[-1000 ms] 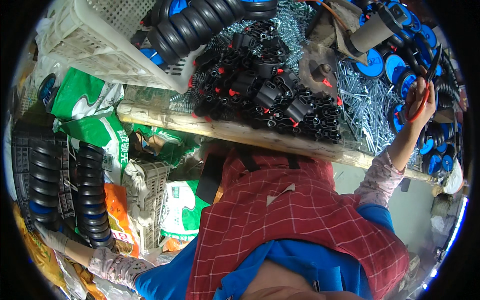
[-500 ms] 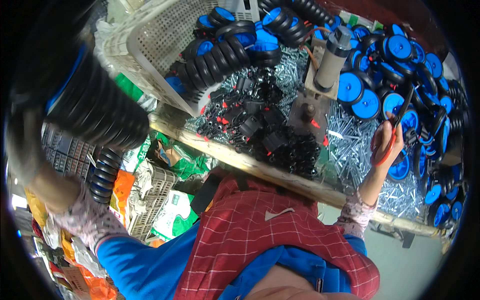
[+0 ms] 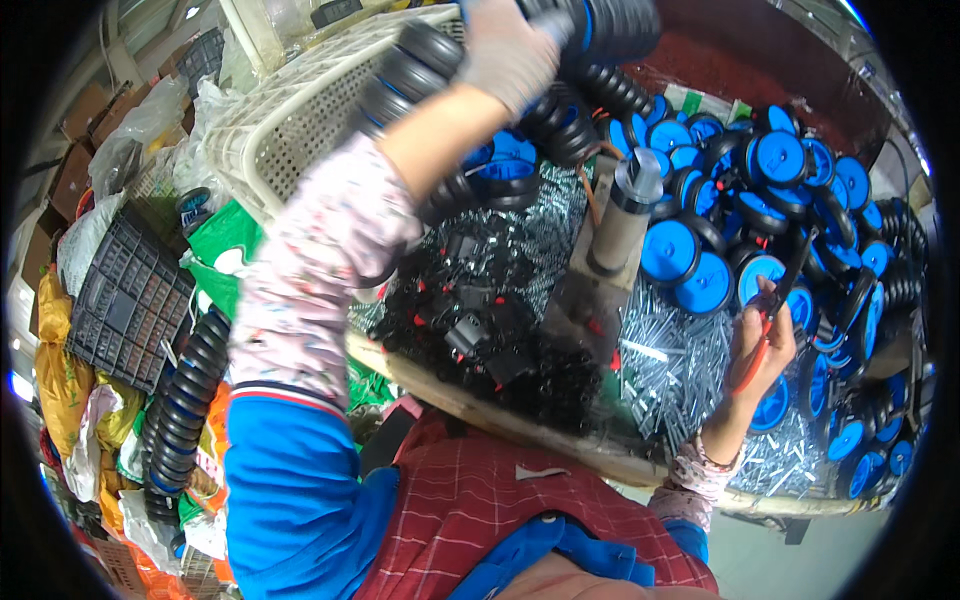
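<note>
My left hand (image 3: 508, 58), in a pale glove, reaches over the far side of the crate and is blurred by motion. It grips a long stack of black-tyred wheels (image 3: 615, 28) with blue showing between them. More stacked wheels lie under and beside my forearm. My bare right hand (image 3: 765, 345) is closed on red-handled scissors (image 3: 793, 275), their dark blades pointing up and away. The scissors are over a heap of blue-hubbed wheels (image 3: 780, 158) and loose metal pins (image 3: 675, 350).
A white perforated crate (image 3: 265, 150) stands at the far left of the bench. Small black plastic parts (image 3: 480, 320) are heaped near the wooden front edge (image 3: 450, 400). An upright metal cylinder (image 3: 622, 225) stands mid-bench. On the left are a black crate (image 3: 130, 300) and a standing wheel stack (image 3: 185, 400).
My left hand has swung the wheel stack from the far left up and across to the top of the view. My right hand still holds the scissors; the view has shifted.
</note>
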The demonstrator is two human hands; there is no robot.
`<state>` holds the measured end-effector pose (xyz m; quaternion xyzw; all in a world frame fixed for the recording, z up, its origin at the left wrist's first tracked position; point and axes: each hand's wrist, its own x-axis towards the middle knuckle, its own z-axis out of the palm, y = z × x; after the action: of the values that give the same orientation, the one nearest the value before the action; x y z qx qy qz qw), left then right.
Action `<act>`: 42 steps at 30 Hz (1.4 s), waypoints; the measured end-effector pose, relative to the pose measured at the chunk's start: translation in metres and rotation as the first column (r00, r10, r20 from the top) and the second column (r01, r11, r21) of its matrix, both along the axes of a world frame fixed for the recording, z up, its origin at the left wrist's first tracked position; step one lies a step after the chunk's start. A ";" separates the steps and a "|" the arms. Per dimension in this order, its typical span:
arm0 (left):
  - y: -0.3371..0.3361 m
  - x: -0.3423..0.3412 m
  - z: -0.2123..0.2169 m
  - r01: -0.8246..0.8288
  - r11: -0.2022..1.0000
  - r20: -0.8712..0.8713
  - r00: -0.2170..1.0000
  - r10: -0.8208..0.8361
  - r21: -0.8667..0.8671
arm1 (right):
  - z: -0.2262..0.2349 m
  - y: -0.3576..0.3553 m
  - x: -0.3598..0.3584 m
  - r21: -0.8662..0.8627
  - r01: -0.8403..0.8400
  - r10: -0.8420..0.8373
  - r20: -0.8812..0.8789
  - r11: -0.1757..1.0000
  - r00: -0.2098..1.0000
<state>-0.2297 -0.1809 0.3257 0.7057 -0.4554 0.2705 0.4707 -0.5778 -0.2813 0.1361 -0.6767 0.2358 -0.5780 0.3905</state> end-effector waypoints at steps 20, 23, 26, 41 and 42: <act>-0.082 0.117 -0.193 -0.210 0.862 0.409 0.912 0.002 0.462 | 0.187 -0.022 0.363 -0.711 -0.672 -0.799 -0.520 0.209 0.302; -0.080 0.115 -0.201 -0.222 0.853 0.429 0.903 -0.002 0.472 | 0.185 -0.013 0.394 -0.610 -0.747 -0.814 -0.556 0.264 0.166; -0.086 0.113 -0.206 -0.249 0.830 0.438 0.899 0.006 0.499 | 0.177 -0.010 0.408 -0.569 -0.786 -0.827 -0.544 0.241 0.140; -0.033 0.164 -0.205 0.075 0.848 0.399 0.859 -0.322 0.524 | 0.176 -0.037 0.151 -0.660 -0.078 -0.545 -0.676 0.747 0.496; -0.025 0.160 -0.204 0.055 0.807 0.379 0.862 -0.336 0.589 | 0.160 -0.034 0.103 -0.608 0.051 -0.540 -0.659 0.792 0.523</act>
<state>-0.0701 -0.2061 0.1221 0.6731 -0.6859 0.2350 0.1460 -0.4750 -0.3153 0.2963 -0.8876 0.3383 -0.3051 -0.0676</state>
